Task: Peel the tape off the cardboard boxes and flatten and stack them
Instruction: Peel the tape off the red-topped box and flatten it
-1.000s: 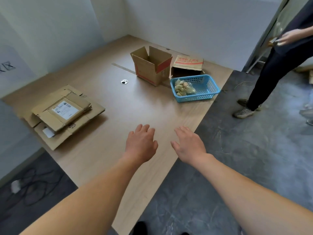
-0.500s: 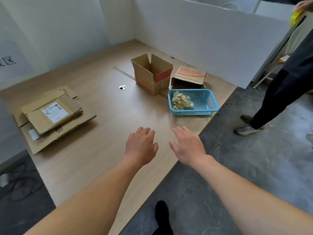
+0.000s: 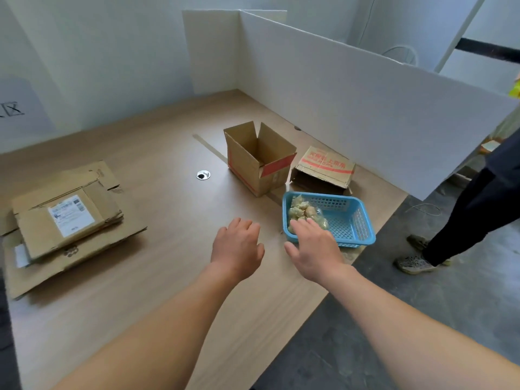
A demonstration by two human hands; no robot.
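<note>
Cardboard box (image 3: 254, 168) upright, mouth upward

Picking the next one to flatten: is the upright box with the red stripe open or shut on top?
Open: the box has its top flaps spread apart, and its inside shows. Its underside cannot be seen.

I saw a light wooden table (image 3: 157, 277). At its left lay a stack of flattened cardboard boxes (image 3: 64, 220), with a shipping label on top. Near the middle sat a round metal cable grommet (image 3: 203, 175). To its right stood an open cardboard box (image 3: 259, 161) with red tape. A second box (image 3: 323, 170) with red print lay tipped beside it, and a blue plastic basket (image 3: 354, 226) sat just in front of both.
</note>
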